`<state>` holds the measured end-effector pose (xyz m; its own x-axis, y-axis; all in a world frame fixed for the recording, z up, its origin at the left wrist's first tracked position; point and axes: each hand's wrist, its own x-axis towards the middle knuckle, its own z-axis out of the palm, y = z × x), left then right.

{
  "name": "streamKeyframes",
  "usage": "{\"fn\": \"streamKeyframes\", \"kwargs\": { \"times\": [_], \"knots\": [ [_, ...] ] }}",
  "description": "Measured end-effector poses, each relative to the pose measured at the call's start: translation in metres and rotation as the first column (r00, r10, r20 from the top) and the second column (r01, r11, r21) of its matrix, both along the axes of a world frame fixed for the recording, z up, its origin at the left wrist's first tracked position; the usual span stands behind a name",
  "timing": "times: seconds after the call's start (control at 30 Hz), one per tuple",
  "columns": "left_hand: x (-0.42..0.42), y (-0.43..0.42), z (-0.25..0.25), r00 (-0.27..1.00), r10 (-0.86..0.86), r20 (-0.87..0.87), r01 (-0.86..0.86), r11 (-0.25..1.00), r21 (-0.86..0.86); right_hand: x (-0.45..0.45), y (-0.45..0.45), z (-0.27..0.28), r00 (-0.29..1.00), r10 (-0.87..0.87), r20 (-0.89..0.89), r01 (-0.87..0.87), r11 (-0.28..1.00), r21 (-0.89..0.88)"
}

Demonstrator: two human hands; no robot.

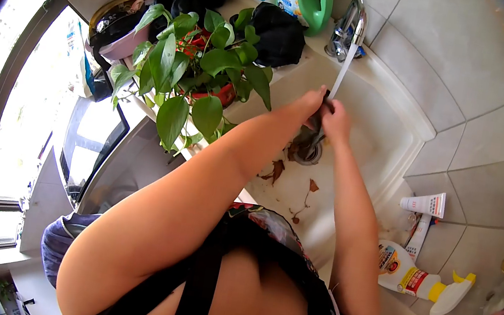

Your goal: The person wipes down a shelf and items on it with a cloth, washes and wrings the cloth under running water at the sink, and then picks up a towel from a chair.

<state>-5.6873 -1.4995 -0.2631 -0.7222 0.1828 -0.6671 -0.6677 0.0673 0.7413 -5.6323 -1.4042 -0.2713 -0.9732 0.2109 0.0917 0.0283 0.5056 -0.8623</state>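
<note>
Over a white sink (372, 129), water runs from a chrome faucet (349, 29) down to my hands. My left hand (313, 105) and my right hand (336, 123) are close together, both closed on a dark wet item (319, 127). The item hangs down beside the drain (307, 154); what exactly it is cannot be made out. Brown leaf scraps (276, 171) lie in the basin below my hands, along with a thin stem (304, 205) with small dry pieces.
A leafy potted plant (199, 73) leans over the sink's left edge. Behind it are black cloth (275, 35) and a green detergent bottle (306, 1). On the right lie a white spray bottle (406, 273) and a tube (424, 203). Tiled walls border the sink.
</note>
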Motion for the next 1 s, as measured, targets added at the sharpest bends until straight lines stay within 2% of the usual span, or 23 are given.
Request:
{"fn": "streamKeyframes", "kwargs": {
  "times": [0.03, 0.07, 0.1, 0.13, 0.17, 0.2, 0.23, 0.27, 0.3, 0.37, 0.43, 0.57, 0.63, 0.67, 0.8, 0.87, 0.9, 0.97, 1.0],
  "knots": [
    [-0.004, 0.0, -0.002, 0.995, -0.082, -0.049, 0.084, 0.995, 0.059, -0.003, -0.004, 0.002, 1.0, 0.015, -0.012, -0.015, 1.0, 0.002],
    [-0.006, -0.002, -0.007, 0.983, -0.155, -0.096, 0.165, 0.98, 0.11, 0.001, -0.01, -0.003, 0.992, 0.128, -0.018, -0.13, 0.986, -0.103],
    [-0.005, 0.013, -0.02, 0.983, -0.155, -0.096, 0.165, 0.98, 0.11, 0.009, -0.006, -0.011, 0.975, 0.219, -0.03, -0.22, 0.953, -0.207],
    [-0.013, 0.007, -0.034, 0.945, -0.108, -0.308, 0.081, 0.992, -0.1, 0.001, 0.001, -0.037, 0.99, 0.141, -0.017, -0.135, 0.894, -0.427],
    [-0.016, 0.009, -0.041, 0.861, -0.136, -0.489, -0.015, 0.956, -0.292, -0.006, 0.015, -0.059, 0.999, 0.038, 0.036, -0.007, 0.786, -0.619],
    [-0.012, 0.02, -0.036, 0.862, -0.136, -0.489, -0.014, 0.956, -0.292, -0.006, 0.017, -0.054, 0.999, 0.037, 0.037, -0.007, 0.786, -0.618],
    [-0.012, 0.015, -0.031, 0.83, -0.113, -0.546, -0.076, 0.947, -0.312, -0.015, 0.006, -0.051, 0.974, -0.098, 0.203, 0.221, 0.592, -0.775],
    [-0.006, 0.019, -0.027, 0.794, -0.118, -0.597, -0.106, 0.939, -0.327, -0.016, 0.004, -0.047, 0.891, -0.212, 0.401, 0.452, 0.328, -0.83],
    [0.002, 0.025, -0.027, 0.794, -0.119, -0.597, -0.106, 0.939, -0.327, -0.009, 0.007, -0.046, 0.891, -0.211, 0.402, 0.452, 0.327, -0.83],
    [0.007, 0.031, -0.021, 0.76, -0.318, -0.567, 0.03, 0.889, -0.458, -0.006, 0.008, -0.041, 0.932, 0.223, 0.285, 0.313, -0.102, -0.944],
    [0.024, 0.038, -0.016, 0.708, -0.401, -0.581, 0.076, 0.861, -0.503, -0.007, -0.001, -0.037, 0.919, 0.201, 0.338, 0.347, -0.007, -0.938],
    [0.042, 0.038, 0.009, 0.712, -0.43, -0.556, 0.076, 0.833, -0.548, -0.011, -0.006, -0.045, 0.955, 0.177, 0.239, 0.248, -0.034, -0.968],
    [0.044, 0.03, 0.029, 0.627, -0.603, -0.493, 0.312, 0.774, -0.55, -0.012, -0.007, -0.048, 0.96, 0.181, 0.212, 0.224, -0.048, -0.973],
    [0.047, 0.026, 0.037, 0.66, -0.602, -0.45, 0.297, 0.759, -0.579, -0.013, -0.009, -0.049, 0.961, 0.191, 0.199, 0.213, -0.057, -0.975],
    [0.035, 0.022, 0.019, 0.666, -0.547, -0.508, 0.158, 0.768, -0.62, -0.01, -0.014, -0.055, 0.967, 0.208, 0.151, 0.169, -0.073, -0.983],
    [0.028, 0.018, 0.018, 0.601, -0.622, -0.502, 0.082, 0.672, -0.736, -0.011, -0.011, -0.057, 0.97, 0.206, 0.126, 0.144, -0.075, -0.987],
    [0.023, 0.018, 0.021, 0.599, -0.623, -0.503, 0.08, 0.672, -0.736, -0.011, -0.009, -0.058, 0.973, 0.206, 0.105, 0.123, -0.078, -0.989],
    [0.01, 0.019, 0.024, 0.551, -0.77, -0.323, 0.247, 0.52, -0.818, -0.011, -0.006, -0.058, 0.975, 0.211, 0.073, 0.093, -0.085, -0.992],
    [0.002, 0.018, 0.023, 0.551, -0.767, -0.328, 0.248, 0.526, -0.814, -0.01, -0.005, -0.05, 0.975, 0.21, 0.076, 0.094, -0.077, -0.993]
  ]
}}
